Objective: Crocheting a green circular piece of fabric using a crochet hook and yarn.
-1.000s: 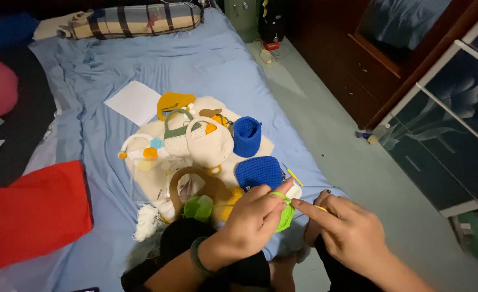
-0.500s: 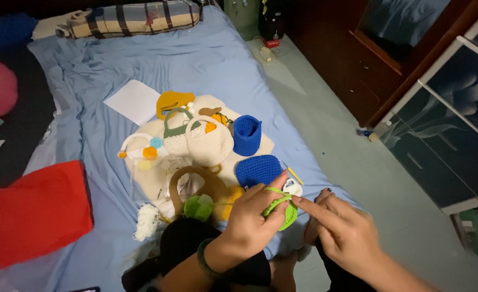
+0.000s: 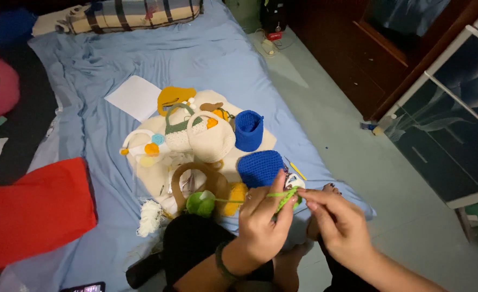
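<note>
My left hand [image 3: 263, 219] and my right hand [image 3: 339, 224] meet low in the view, over my knees. Between their fingertips is a small green crochet piece [image 3: 287, 198]; a green yarn strand runs from it leftward to a green yarn ball [image 3: 200, 203]. The left hand's fingers pinch the piece and strand. The right hand's fingers close at its right edge; whether they hold a hook is hidden. Just beyond the hands lie a flat blue crochet piece [image 3: 260, 167] and an orange yarn ball [image 3: 238, 193].
On the blue bedsheet [image 3: 206, 54] lie a blue crochet cup [image 3: 248, 130], cream crochet bags [image 3: 212, 141], a brown ring handle [image 3: 187, 178], white paper [image 3: 139, 97], white yarn [image 3: 149, 217]. A red cloth [image 3: 31, 211] lies left, a wooden cabinet [image 3: 368, 59] right.
Both hands stay together on the green piece; the left hand's fingers have shifted slightly and the green strand now runs more taut between the piece and the ball.
</note>
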